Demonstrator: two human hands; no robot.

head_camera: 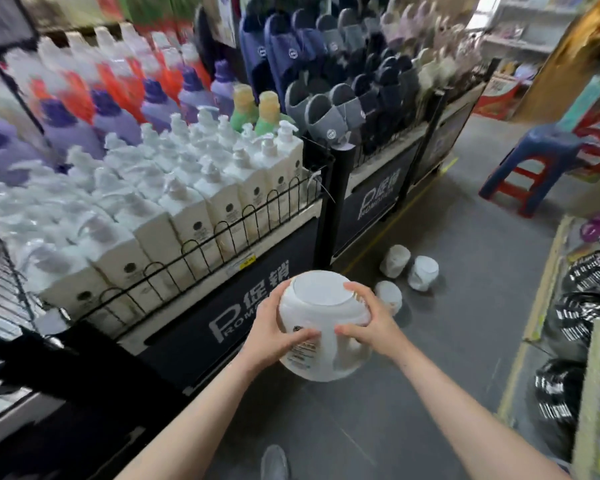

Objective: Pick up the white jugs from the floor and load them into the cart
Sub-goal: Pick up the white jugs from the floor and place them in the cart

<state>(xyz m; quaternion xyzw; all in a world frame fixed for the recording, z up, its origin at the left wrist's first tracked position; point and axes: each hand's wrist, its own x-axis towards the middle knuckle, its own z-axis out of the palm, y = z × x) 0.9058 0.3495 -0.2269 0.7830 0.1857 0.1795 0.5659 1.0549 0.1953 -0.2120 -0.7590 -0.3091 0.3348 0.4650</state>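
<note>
I hold one white jug (321,323) in the air in front of me, its flat base turned toward the camera. My left hand (278,332) grips its left side and my right hand (369,322) grips its right side, fingers curled round the body. Three more white jugs lie on the grey floor beyond it: one (395,259) nearest the display, one (422,273) to its right, and one (389,296) partly hidden behind my right hand. A wire cart (0,292) shows at the far left edge, blurred.
A promotion display (222,237) packed with white pump bottles runs along the left, with a slipper rack (361,98) further back. A blue stool (530,161) stands at the right. Shelves with black packs (575,327) line the right edge. My shoe (274,462) is on the floor below.
</note>
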